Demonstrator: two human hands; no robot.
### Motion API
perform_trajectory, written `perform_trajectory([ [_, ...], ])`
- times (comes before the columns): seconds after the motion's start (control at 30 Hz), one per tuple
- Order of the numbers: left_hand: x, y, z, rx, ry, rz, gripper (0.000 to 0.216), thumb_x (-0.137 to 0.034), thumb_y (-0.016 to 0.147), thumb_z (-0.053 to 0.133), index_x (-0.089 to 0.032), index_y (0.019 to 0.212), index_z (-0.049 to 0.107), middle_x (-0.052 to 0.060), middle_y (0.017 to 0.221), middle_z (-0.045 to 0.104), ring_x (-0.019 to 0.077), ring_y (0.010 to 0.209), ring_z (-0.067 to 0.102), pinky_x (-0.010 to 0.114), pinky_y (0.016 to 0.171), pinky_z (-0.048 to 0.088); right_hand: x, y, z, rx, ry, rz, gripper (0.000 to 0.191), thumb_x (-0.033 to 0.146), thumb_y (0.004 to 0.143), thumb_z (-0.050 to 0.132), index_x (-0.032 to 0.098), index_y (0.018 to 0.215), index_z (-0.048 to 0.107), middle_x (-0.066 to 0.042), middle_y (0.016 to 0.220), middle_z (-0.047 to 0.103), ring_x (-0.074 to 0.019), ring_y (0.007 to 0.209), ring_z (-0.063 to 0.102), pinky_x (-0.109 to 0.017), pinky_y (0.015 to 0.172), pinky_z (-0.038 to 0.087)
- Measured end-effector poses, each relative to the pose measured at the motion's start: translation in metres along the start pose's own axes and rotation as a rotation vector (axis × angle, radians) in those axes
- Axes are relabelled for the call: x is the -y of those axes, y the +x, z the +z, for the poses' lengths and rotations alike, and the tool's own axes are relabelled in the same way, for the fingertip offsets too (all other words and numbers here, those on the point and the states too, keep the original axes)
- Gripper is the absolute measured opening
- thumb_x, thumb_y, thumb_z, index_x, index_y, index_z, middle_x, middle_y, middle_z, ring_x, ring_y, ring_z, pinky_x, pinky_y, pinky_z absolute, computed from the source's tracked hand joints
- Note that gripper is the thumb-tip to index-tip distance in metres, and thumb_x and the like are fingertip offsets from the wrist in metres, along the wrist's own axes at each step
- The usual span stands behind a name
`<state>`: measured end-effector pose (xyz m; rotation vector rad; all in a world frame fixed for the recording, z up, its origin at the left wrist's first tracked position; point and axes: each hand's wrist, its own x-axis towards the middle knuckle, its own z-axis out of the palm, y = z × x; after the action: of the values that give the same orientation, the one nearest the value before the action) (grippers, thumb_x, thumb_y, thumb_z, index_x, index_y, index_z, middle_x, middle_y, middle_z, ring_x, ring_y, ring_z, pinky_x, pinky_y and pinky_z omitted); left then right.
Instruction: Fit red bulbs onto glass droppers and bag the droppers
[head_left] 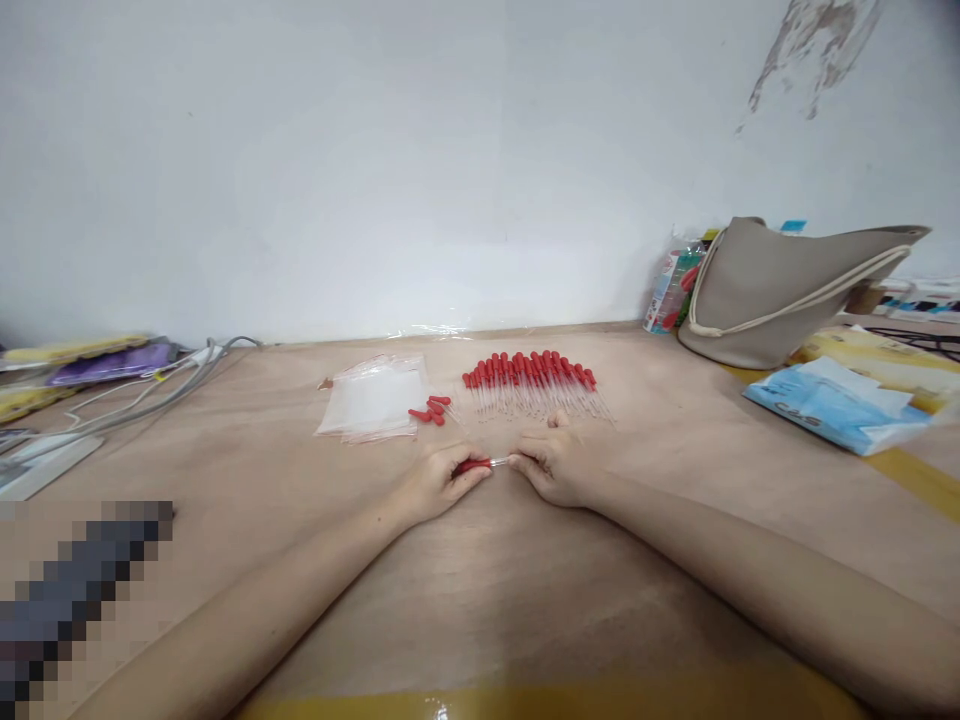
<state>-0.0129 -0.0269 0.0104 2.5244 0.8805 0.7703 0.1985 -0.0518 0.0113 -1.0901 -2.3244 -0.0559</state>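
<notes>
Between my hands lies a dropper (475,465) with a red rubber bulb and a clear thin tube, held level just above or on the table. My left hand (436,484) is closed round the bulb. My right hand (561,468) pinches the tube near its other end, and its fingers hide the tip. Behind my hands a row of red-bulbed droppers (529,370) lies side by side, tubes toward me. A few loose red bulbs, some with tubes (437,410), rest left of that row, by a stack of clear plastic bags (375,398).
At the back right stand a grey drawstring bag (757,290) and a printed bottle or pack (664,295). A blue tissue pack (810,400) lies in front of them. Cables (161,395) and purple and yellow packets (112,365) lie at the left. A white wall (337,170) rises behind.
</notes>
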Motion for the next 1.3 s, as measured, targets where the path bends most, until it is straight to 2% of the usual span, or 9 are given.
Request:
perform_trajectory([
  [0.27, 0.005, 0.003, -0.002, -0.058, 0.118, 0.185, 0.015, -0.026, 0.084, 0.049, -0.016, 0.09, 0.059, 0.003, 0.078, 0.063, 0.0114, 0.069, 0.056, 0.023, 0.063, 0.044, 0.007, 0.005, -0.001, 0.12, -0.014, 0.097, 0.031, 0.026, 0.089, 0.037, 0.016, 0.063, 0.052, 0.001, 0.06, 0.058, -0.0091, 0.053, 0.041, -0.029, 0.068, 0.022],
  [0.37, 0.008, 0.004, -0.006, -0.103, 0.18, 0.22, 0.015, -0.025, 0.084, 0.049, -0.017, 0.091, 0.058, 0.004, 0.082, 0.063, 0.0131, 0.074, 0.057, 0.025, 0.068, 0.044, 0.013, 0.008, -0.006, 0.137, -0.021, 0.083, 0.024, 0.024, 0.088, 0.038, 0.017, 0.072, 0.055, -0.001, 0.072, 0.062, -0.012, 0.064, 0.05, -0.029, 0.07, 0.024],
  [0.47, 0.013, 0.005, -0.013, -0.186, 0.251, 0.172, 0.02, -0.03, 0.081, 0.052, -0.018, 0.096, 0.056, 0.006, 0.092, 0.061, 0.0172, 0.086, 0.055, 0.031, 0.079, 0.043, 0.015, 0.011, -0.01, 0.117, -0.001, 0.103, 0.018, 0.019, 0.084, 0.042, 0.018, 0.082, 0.059, -0.004, 0.082, 0.064, -0.0153, 0.076, 0.054, -0.03, 0.072, 0.028],
  [0.57, 0.023, 0.007, -0.022, -0.298, 0.33, 0.058, 0.026, -0.034, 0.078, 0.055, -0.019, 0.1, 0.055, 0.007, 0.099, 0.058, 0.0206, 0.094, 0.051, 0.036, 0.085, 0.04, 0.006, 0.017, -0.014, 0.071, 0.063, 0.3, 0.018, 0.02, 0.081, 0.045, 0.018, 0.078, 0.062, -0.004, 0.074, 0.065, -0.0152, 0.068, 0.055, -0.027, 0.064, 0.032],
  [0.67, 0.036, 0.009, -0.028, -0.335, 0.38, -0.035, 0.023, -0.031, 0.078, 0.054, -0.021, 0.098, 0.057, 0.006, 0.098, 0.056, 0.021, 0.093, 0.05, 0.037, 0.084, 0.04, -0.012, 0.031, -0.017, -0.034, 0.121, 0.569, 0.02, 0.027, 0.079, 0.047, 0.018, 0.069, 0.062, -0.004, 0.067, 0.064, -0.0154, 0.06, 0.055, -0.026, 0.055, 0.033],
  [0.77, 0.044, 0.01, -0.029, -0.332, 0.399, -0.07, 0.022, -0.03, 0.078, 0.054, -0.021, 0.098, 0.058, 0.006, 0.096, 0.055, 0.0203, 0.092, 0.05, 0.035, 0.084, 0.04, -0.031, 0.052, -0.016, -0.148, 0.052, 0.775, 0.02, 0.027, 0.077, 0.047, 0.02, 0.067, 0.062, -0.004, 0.069, 0.065, -0.0187, 0.068, 0.058, -0.029, 0.062, 0.035],
  [0.87, 0.046, 0.009, -0.028, -0.334, 0.408, -0.096, 0.021, -0.03, 0.078, 0.054, -0.02, 0.097, 0.058, 0.006, 0.096, 0.054, 0.0206, 0.092, 0.05, 0.036, 0.085, 0.04, -0.042, 0.072, -0.009, -0.19, -0.072, 0.881, 0.02, 0.028, 0.077, 0.045, 0.02, 0.07, 0.062, -0.005, 0.073, 0.065, -0.0223, 0.076, 0.058, -0.036, 0.073, 0.032],
  [1.1, 0.051, 0.008, -0.026, -0.285, 0.316, -0.11, 0.016, -0.025, 0.079, 0.051, -0.018, 0.092, 0.058, 0.005, 0.094, 0.053, 0.0181, 0.091, 0.051, 0.033, 0.084, 0.042, -0.048, 0.087, 0.016, -0.111, -0.202, 0.871, 0.022, 0.026, 0.078, 0.039, 0.016, 0.078, 0.059, -0.009, 0.071, 0.064, -0.0237, 0.073, 0.058, -0.04, 0.074, 0.026],
  [1.3, 0.051, 0.01, -0.026, -0.314, 0.274, -0.17, 0.011, -0.024, 0.079, 0.05, -0.018, 0.086, 0.056, 0.004, 0.09, 0.054, 0.0177, 0.087, 0.053, 0.032, 0.08, 0.044, -0.044, 0.084, 0.02, -0.094, -0.258, 0.816, 0.021, 0.028, 0.079, 0.04, 0.015, 0.087, 0.055, -0.009, 0.073, 0.064, -0.0228, 0.073, 0.058, -0.038, 0.075, 0.022],
])
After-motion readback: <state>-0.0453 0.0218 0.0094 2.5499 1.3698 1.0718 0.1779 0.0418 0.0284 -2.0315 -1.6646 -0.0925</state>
